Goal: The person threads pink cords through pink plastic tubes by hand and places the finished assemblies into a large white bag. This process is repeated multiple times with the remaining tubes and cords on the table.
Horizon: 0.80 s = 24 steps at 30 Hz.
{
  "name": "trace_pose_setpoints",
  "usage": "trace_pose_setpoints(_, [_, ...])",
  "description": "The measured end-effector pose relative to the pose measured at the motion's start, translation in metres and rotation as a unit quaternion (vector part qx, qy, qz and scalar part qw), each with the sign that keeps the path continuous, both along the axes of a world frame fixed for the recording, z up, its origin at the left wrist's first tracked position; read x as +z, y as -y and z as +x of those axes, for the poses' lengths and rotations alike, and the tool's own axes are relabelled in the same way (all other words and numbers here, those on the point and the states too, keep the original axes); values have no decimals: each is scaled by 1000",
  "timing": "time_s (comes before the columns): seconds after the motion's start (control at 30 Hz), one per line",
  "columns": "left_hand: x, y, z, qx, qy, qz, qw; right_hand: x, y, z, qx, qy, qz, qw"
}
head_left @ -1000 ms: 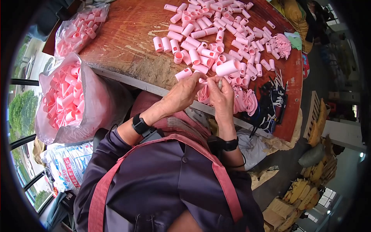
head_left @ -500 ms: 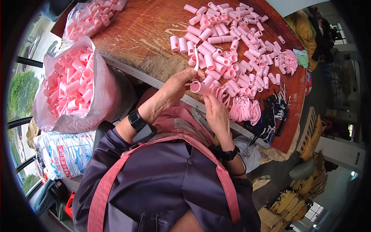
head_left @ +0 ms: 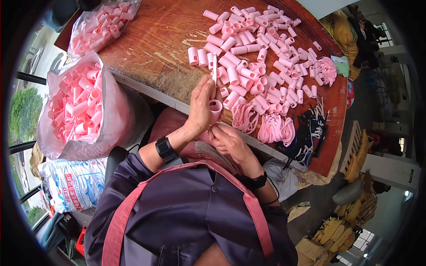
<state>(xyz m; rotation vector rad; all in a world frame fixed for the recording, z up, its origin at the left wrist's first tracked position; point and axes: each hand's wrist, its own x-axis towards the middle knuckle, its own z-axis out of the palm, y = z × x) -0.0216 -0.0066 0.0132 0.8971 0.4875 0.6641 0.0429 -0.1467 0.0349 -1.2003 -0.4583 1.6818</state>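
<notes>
My left hand (head_left: 200, 106) is closed around a short pink plastic tube (head_left: 215, 106), its open end facing up toward me. A slim, pale, pointed tool (head_left: 214, 66) also sticks out from between the left fingers, aimed at the far side of the table. Just below the tube, my right hand (head_left: 233, 144) is pinched, with thumb and forefinger pressed together. Whatever lies in that pinch is too small or hidden to tell. Beyond both hands, many loose pink tubes (head_left: 233, 75) are heaped on the wooden table, some showing an oval hole in the side.
Bundles of pink cord (head_left: 276, 129) lie near the table edge, beside dark and white cords (head_left: 313, 128). A big plastic sack of pink tubes (head_left: 60, 148) stands at left, with a smaller clear bag (head_left: 73, 37) behind it. The table's front edge (head_left: 146, 90) runs close to my hands.
Both hands have drawn slightly left and toward me. The slim tool has swung more upright. My right fingers have shifted from the tube's side to below it.
</notes>
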Motion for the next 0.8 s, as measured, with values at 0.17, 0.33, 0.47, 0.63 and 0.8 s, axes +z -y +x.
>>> trace_pose_setpoints(0.17, [21,-9,16,48,8,30,998,1,5,8,-19,-35,32,999])
trace_pose_setpoints(0.33, [33,-4,21,34,14,60,998,4,10,16,-31,-47,43,997])
trace_pose_setpoints(0.47, [42,7,23,-11,51,63,997,-5,19,20,-33,-159,86,983])
trace_pose_setpoints(0.63, [46,16,23,-38,64,49,996,-12,23,11,-57,-266,134,953])
trace_pose_setpoints(0.8, [55,16,22,-46,45,62,996,-17,25,14,-33,-373,128,918])
